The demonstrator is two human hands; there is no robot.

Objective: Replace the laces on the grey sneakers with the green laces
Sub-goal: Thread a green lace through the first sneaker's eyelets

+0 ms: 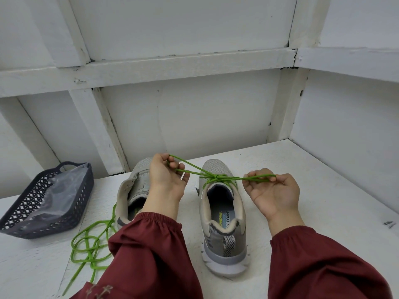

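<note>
Two grey sneakers stand heel toward me on the white table. The right sneaker [224, 216] carries a green lace [212, 176] drawn into a knot above its tongue. My left hand [166, 178] pinches one loop of that lace to the left of the knot. My right hand [272, 190] pinches the other loop to the right. Both loops run taut from the knot. The left sneaker [133, 186] has no lace in its eyelets and is partly hidden behind my left arm. A second green lace [90, 244] lies loose and coiled on the table beside it.
A dark plastic basket [19, 212] with a clear plastic bag inside sits at the table's left. White panelled walls close the table at the back and right. Dark red sleeves cover both forearms.
</note>
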